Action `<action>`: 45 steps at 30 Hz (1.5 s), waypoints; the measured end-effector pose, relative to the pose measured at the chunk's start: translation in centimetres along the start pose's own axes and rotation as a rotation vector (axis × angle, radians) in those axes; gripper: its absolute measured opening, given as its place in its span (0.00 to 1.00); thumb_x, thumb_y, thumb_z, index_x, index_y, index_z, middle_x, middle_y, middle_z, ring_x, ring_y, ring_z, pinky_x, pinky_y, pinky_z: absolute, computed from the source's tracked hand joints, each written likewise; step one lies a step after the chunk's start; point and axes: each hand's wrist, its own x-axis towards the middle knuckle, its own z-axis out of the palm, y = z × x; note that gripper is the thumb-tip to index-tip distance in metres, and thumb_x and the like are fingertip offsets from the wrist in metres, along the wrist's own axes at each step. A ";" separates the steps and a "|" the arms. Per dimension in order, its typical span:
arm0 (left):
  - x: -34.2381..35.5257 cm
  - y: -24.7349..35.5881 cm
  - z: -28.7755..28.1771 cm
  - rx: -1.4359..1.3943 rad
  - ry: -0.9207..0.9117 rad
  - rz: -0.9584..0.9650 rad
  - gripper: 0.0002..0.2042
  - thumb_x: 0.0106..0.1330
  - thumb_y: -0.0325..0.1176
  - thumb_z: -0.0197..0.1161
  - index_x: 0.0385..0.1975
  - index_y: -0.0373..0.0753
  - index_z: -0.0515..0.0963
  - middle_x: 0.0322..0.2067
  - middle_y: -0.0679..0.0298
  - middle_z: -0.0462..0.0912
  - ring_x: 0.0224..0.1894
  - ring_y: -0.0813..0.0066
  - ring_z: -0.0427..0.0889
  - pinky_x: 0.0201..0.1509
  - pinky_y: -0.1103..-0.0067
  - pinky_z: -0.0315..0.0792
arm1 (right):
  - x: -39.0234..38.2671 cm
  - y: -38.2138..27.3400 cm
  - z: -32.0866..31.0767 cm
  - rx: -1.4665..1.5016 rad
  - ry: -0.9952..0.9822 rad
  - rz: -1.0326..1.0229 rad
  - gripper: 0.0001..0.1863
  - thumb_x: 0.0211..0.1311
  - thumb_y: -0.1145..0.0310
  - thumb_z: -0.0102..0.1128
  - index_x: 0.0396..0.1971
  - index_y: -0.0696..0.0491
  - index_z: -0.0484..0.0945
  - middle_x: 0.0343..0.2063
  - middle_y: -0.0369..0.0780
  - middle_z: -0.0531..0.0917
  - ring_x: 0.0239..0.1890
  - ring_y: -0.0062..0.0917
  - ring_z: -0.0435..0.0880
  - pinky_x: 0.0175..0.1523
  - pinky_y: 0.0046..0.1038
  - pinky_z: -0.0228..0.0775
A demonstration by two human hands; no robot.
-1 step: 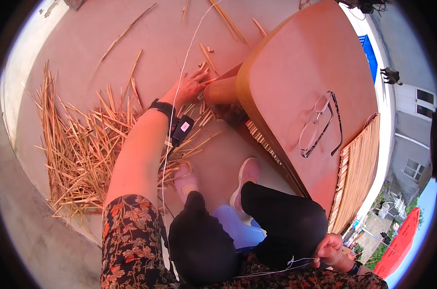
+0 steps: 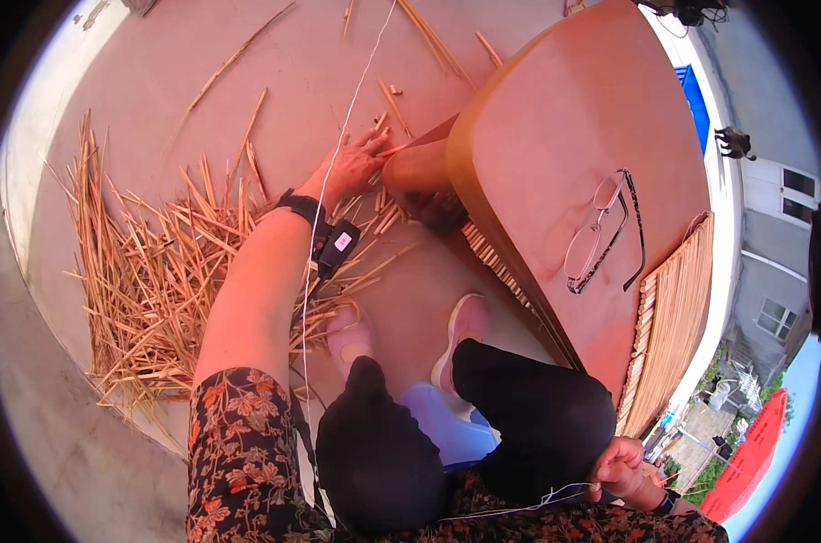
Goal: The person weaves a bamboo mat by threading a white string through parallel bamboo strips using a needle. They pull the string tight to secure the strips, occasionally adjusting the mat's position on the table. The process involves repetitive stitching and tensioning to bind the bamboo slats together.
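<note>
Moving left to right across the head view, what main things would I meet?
Pile of loose stalks, left hand, eyeglasses, row of aligned stalks, red canopy.

The straws [image 2: 166, 281] are golden tan, the string [image 2: 304, 335] white, the table [image 2: 555, 118] reddish brown; the sleeve [image 2: 238, 443] is black with orange leaves, the trousers [image 2: 374, 452] black, the shoes [image 2: 469, 319] pink.

The curled fingers of the right hand [image 2: 620, 466] hide part of the thin white string [image 2: 569, 491] between them, and a white strand [image 2: 348, 120] passing the left hand's [image 2: 354, 167] fingers runs out beyond the top edge. Below and right of those left fingers, the brown table [image 2: 573, 109] covers all but the ends of a row of cut stalks [image 2: 496, 267]; whether the fingertips grip anything is unclear.
</note>
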 end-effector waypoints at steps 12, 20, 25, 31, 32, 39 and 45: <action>-7.2 12.7 5.0 -0.078 0.089 0.408 0.31 0.59 0.43 0.63 0.64 0.45 0.69 0.68 0.59 0.64 0.73 0.61 0.56 0.77 0.56 0.44 | -0.8 0.5 1.1 0.027 0.117 -0.031 0.09 0.66 0.76 0.56 0.27 0.61 0.68 0.14 0.47 0.79 0.12 0.29 0.79 0.18 0.29 0.75; -4.6 11.2 8.6 0.162 0.030 0.178 0.24 0.64 0.39 0.53 0.62 0.45 0.71 0.67 0.63 0.65 0.72 0.63 0.57 0.77 0.54 0.42 | -1.9 1.3 0.5 0.031 0.116 -0.045 0.10 0.66 0.74 0.58 0.27 0.61 0.69 0.14 0.46 0.78 0.12 0.29 0.79 0.17 0.29 0.74; -9.6 6.0 5.8 0.387 0.047 -0.161 0.25 0.70 0.37 0.45 0.68 0.45 0.64 0.72 0.63 0.58 0.76 0.64 0.50 0.76 0.48 0.37 | -2.8 2.0 -0.3 0.046 0.115 -0.077 0.11 0.67 0.73 0.58 0.26 0.61 0.69 0.13 0.45 0.78 0.12 0.28 0.79 0.17 0.29 0.74; -14.0 1.2 -1.1 0.317 -0.016 -0.702 0.22 0.71 0.37 0.46 0.64 0.45 0.69 0.71 0.55 0.60 0.74 0.55 0.55 0.73 0.48 0.47 | -3.6 3.6 -0.6 0.094 0.109 -0.187 0.10 0.67 0.74 0.57 0.27 0.61 0.67 0.12 0.44 0.76 0.10 0.28 0.77 0.15 0.29 0.74; -14.0 1.4 -2.1 0.283 0.045 -0.728 0.22 0.71 0.37 0.47 0.64 0.45 0.70 0.70 0.55 0.61 0.73 0.54 0.56 0.72 0.49 0.50 | -3.9 4.2 -0.8 0.102 0.117 -0.210 0.10 0.67 0.74 0.56 0.28 0.60 0.67 0.12 0.44 0.76 0.10 0.27 0.77 0.15 0.29 0.74; -11.1 13.5 -8.1 -1.553 0.440 -0.743 0.19 0.73 0.42 0.56 0.56 0.37 0.74 0.44 0.54 0.84 0.40 0.62 0.86 0.43 0.73 0.79 | -5.1 7.7 -1.3 0.141 0.235 -0.434 0.12 0.66 0.69 0.55 0.27 0.56 0.64 0.08 0.37 0.69 0.03 0.20 0.66 0.08 0.23 0.65; -19.0 28.7 -9.2 -1.790 0.421 -0.759 0.17 0.74 0.41 0.55 0.50 0.33 0.76 0.38 0.59 0.83 0.34 0.73 0.83 0.40 0.79 0.77 | -7.6 12.9 -2.8 0.193 0.441 -0.703 0.10 0.70 0.67 0.52 0.31 0.54 0.64 0.09 0.31 0.63 0.03 0.11 0.56 0.05 0.15 0.53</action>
